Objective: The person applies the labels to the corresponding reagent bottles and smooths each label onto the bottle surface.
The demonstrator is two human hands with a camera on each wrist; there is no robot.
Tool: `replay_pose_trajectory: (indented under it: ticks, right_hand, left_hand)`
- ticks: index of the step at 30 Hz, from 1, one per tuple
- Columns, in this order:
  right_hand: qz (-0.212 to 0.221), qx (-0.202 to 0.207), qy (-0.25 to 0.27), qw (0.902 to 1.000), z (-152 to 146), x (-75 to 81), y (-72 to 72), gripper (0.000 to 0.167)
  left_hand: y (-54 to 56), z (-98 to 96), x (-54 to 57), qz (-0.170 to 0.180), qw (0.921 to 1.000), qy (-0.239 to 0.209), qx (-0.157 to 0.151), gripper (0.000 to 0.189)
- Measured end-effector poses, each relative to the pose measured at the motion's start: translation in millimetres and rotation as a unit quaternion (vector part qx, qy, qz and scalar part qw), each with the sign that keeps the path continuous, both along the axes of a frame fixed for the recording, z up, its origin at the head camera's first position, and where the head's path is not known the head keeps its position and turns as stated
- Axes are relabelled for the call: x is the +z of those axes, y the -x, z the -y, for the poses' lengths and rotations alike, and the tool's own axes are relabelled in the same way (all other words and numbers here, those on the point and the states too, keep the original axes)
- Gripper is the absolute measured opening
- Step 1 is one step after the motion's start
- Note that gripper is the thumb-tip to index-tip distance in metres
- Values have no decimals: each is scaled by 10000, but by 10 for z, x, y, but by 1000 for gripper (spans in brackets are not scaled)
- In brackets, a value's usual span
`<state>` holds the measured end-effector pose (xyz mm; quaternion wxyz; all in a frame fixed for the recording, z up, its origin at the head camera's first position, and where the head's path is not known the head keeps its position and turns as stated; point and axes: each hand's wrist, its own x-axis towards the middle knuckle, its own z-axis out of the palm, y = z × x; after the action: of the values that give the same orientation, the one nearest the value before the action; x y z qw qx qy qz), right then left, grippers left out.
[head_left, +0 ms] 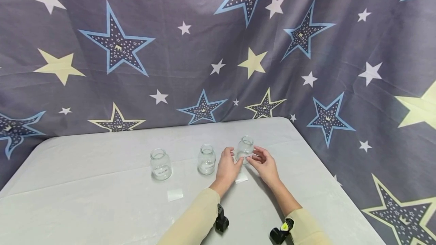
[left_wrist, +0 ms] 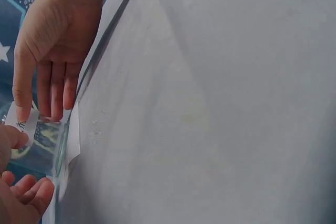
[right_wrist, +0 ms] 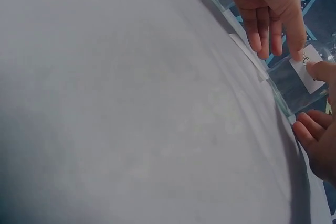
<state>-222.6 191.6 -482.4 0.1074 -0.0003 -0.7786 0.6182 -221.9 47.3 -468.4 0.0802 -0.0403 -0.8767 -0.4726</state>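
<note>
A clear glass jar [head_left: 246, 143] stands upright at the right rear of the table, between both hands. My left hand [head_left: 226, 167] holds its left side, thumb at the front. From the right, my right hand [head_left: 267, 166] holds it with the thumb also at the front. Both thumbs press a white label [right_wrist: 308, 71] with dark writing against the glass; they cover part of the writing. In the left wrist view, the right hand's fingers [left_wrist: 58, 87] lie nearly straight along the jar's side. A white paper piece [head_left: 241, 177] lies just in front of the jar.
Two more glass jars with white labels stand to the left, a middle jar [head_left: 206, 158] and a left jar [head_left: 161, 165]. Another white paper piece [head_left: 175, 195] lies nearer the front. A star-patterned curtain [head_left: 163, 67] hangs behind and right of the white-covered table [head_left: 85, 207].
</note>
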Motion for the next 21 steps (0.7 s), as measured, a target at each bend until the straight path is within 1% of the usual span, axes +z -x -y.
replay_pose_trajectory:
  ticks: [4, 8, 11, 14, 21]
  right_hand:
    - [-34, 95, 96, 9999, 24, -23, 13, 59]
    - [-41, 64, 76, 9999, 39, -44, 24, 60]
    - [-31, 32, -5, 10000, 31, -59, 31, 60]
    - [-18, 43, -91, 9999, 5, -69, 37, 57]
    - [25, 121, -164, 9998, -89, -85, 51, 46]
  left_hand:
    - [19, 9, -14, 81, 9996, -73, -254, 53]
    - [32, 11, -20, 140, 9985, -245, -466, 55]
    - [32, 10, -16, 181, 9982, -326, -464, 53]
    - [26, 9, -7, 204, 9984, -312, -433, 50]
    - [37, 6, -19, 72, 9984, -333, -448, 48]
